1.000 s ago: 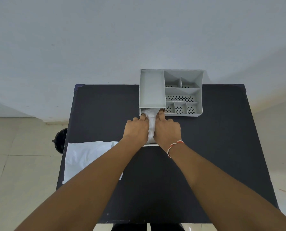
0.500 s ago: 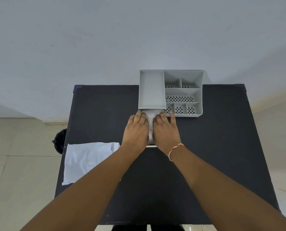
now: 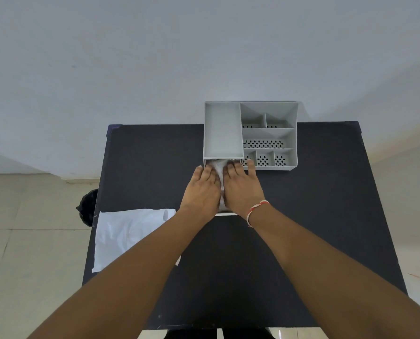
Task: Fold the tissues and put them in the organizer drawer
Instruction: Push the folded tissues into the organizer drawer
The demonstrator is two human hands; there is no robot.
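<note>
A grey organizer with several compartments stands at the far middle of the black table. Its drawer is pulled out toward me below the left compartment; only its white front edge shows. A folded white tissue lies in the drawer. My left hand and my right hand lie side by side on the tissue, fingers straight, pressing it down and hiding most of it. A flat unfolded tissue lies at the table's left edge, partly under my left forearm.
A dark bin stands on the tiled floor just left of the table. A pale wall rises right behind the organizer. The table's edges fall off on the left, right and near sides.
My fingers were curled around the tissue a second ago; they have straightened and slid forward, and both hands lie flat on it in the drawer.
</note>
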